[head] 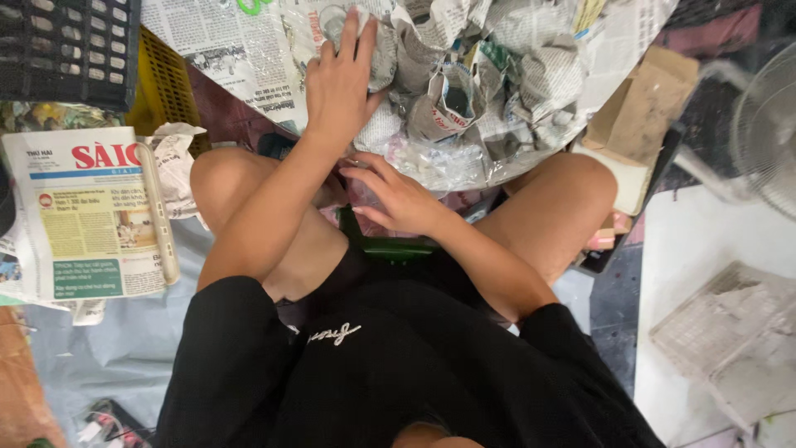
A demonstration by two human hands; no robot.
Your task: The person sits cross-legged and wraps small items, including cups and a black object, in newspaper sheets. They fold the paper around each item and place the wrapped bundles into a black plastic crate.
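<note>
My left hand (338, 83) reaches forward onto a heap of newspaper-wrapped bundles (497, 75), its fingers spread over one wrapped bundle (377, 62) and gripping it. My right hand (398, 199) is close to my lap between my bare knees, fingers curled on a small clear item (362, 197) whose shape is hard to make out. Clear plastic wrap (439, 162) lies at the heap's near edge, just beyond that hand. A dark green object (390, 246) sits under my right hand, mostly hidden.
A stack of folded newspapers (83, 216) lies at my left. A black crate (66, 41) and a yellow crate (166, 83) stand at the back left. Cardboard pieces (638, 116), a fan (767, 124) and a white wire basket (738, 332) are on the right.
</note>
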